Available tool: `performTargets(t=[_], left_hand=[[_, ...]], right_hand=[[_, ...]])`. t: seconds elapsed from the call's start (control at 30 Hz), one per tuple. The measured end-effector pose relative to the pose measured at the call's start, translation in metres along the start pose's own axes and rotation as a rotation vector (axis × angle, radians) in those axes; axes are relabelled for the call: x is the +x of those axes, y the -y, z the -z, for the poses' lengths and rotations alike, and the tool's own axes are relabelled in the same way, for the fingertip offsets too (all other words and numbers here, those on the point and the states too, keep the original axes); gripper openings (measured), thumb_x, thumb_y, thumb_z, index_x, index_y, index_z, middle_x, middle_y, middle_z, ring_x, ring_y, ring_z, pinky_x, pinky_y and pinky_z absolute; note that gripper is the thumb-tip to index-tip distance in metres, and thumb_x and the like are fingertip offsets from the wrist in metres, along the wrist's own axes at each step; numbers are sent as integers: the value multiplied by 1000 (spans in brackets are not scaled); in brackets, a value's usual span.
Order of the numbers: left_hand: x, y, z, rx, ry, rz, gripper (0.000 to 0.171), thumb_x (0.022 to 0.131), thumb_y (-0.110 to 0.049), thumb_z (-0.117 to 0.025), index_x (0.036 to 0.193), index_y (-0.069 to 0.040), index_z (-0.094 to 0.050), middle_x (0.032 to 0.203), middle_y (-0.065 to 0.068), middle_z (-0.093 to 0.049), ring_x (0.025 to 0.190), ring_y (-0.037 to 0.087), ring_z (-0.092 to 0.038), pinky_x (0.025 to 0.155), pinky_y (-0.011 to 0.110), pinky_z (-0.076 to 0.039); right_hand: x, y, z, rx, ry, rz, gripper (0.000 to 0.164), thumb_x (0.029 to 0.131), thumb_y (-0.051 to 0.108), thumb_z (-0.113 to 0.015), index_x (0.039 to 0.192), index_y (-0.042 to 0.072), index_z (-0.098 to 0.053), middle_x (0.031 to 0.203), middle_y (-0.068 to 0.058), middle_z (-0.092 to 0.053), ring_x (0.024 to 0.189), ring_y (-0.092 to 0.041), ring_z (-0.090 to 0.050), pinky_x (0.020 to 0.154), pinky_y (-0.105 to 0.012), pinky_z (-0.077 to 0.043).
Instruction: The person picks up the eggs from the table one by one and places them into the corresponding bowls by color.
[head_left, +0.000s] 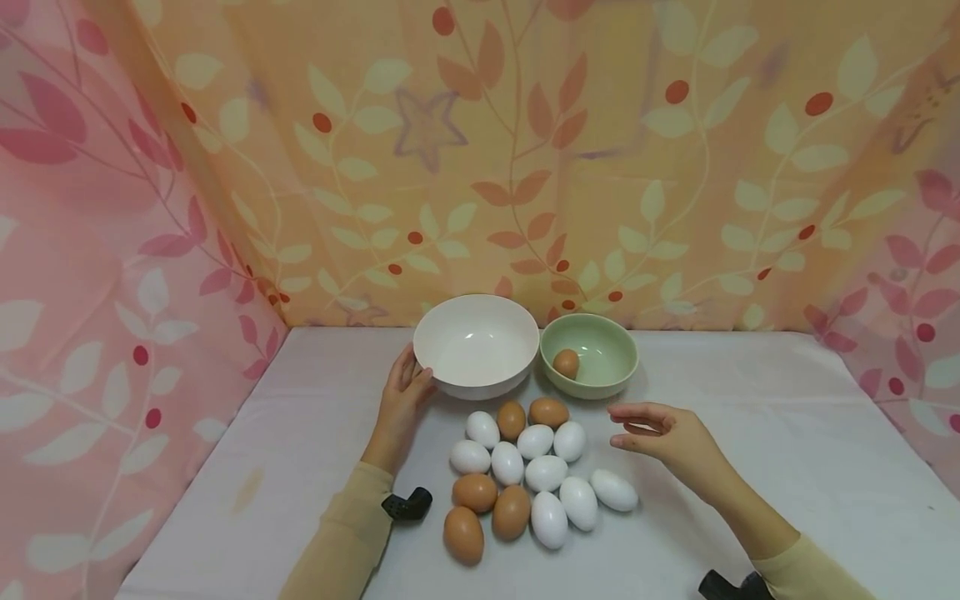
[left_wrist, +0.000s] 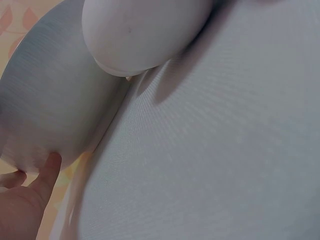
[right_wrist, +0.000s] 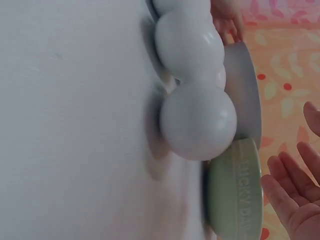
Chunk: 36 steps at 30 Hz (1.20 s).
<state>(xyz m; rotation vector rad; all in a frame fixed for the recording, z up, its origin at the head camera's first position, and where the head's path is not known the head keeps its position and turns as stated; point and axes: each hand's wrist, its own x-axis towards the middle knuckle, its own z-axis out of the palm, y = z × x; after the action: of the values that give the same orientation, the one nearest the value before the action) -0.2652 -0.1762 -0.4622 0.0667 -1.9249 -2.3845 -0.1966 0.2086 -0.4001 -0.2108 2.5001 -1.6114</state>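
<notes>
My left hand rests against the left side of a large white bowl, its fingers and thumb touching the outer wall. In the left wrist view the thumb lies straight against that wall. My right hand hovers to the right of the eggs with nothing in it, thumb and fingers apart. A smaller green bowl stands beside the white one and holds one brown egg. Below both bowls lies a cluster of several white eggs and several brown eggs.
A white cloth covers the table. Yellow patterned fabric hangs close behind the bowls, and pink patterned fabric closes off the left side. In the right wrist view, raised lettering marks the green bowl's outer wall.
</notes>
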Motion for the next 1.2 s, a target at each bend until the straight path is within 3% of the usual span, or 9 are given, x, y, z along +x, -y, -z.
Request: performTargets(t=[0.13,0.27,0.6,0.97,1.07,1.2], left_hand=[[0,-1,-1,8,-2,3,69,102,-23,-58,159,-24,-20,167,-5,-16,151,11,-25,119,41,-37],[-1,-2,-1,2,-8,7,68,102,-21,-58,159,-24,-20,168,-4,-15,151,11,-25,118,40,-38],[-2,-4,-3,4,-13,6,68,102,-20,-57,159,-23,-20,168,-2,-16,152,14,-25,119,41,-37],[-1,-1,-2,11,-10,-5,69,101,-21,-59,159,-23,-21,168,-1,-16,152,14,-25,119,43,-37],[0,0,-2,9,-8,-5,69,101,-20,-58,159,-22,-20,168,0,-16,152,15,-25,119,43,-37],[1,-1,-2,6,-11,1,69,101,-21,-58,159,-23,-21,168,-1,-16,152,14,-25,119,41,-37]], right_hand=[[-8,-10,-1,19,0,-6,52,84,26,-80,128,2,-64,130,-16,-66,111,3,-64,92,-14,-53],[-15,-18,-1,35,-9,-27,51,84,23,-80,127,2,-65,129,-16,-67,106,11,-62,91,-10,-52],[-29,-26,-6,79,32,-83,55,82,24,-82,129,3,-64,130,-13,-67,110,5,-65,92,-13,-53],[-33,-37,-12,79,87,-105,56,82,23,-82,128,-1,-63,133,-18,-64,118,-19,-66,89,-17,-56],[-33,-39,-12,32,92,-136,56,80,26,-83,128,4,-65,133,-14,-65,119,-15,-65,87,-16,-55],[-33,-41,-12,-30,91,-160,56,77,29,-85,126,9,-66,131,-8,-67,115,0,-61,85,-15,-53]])
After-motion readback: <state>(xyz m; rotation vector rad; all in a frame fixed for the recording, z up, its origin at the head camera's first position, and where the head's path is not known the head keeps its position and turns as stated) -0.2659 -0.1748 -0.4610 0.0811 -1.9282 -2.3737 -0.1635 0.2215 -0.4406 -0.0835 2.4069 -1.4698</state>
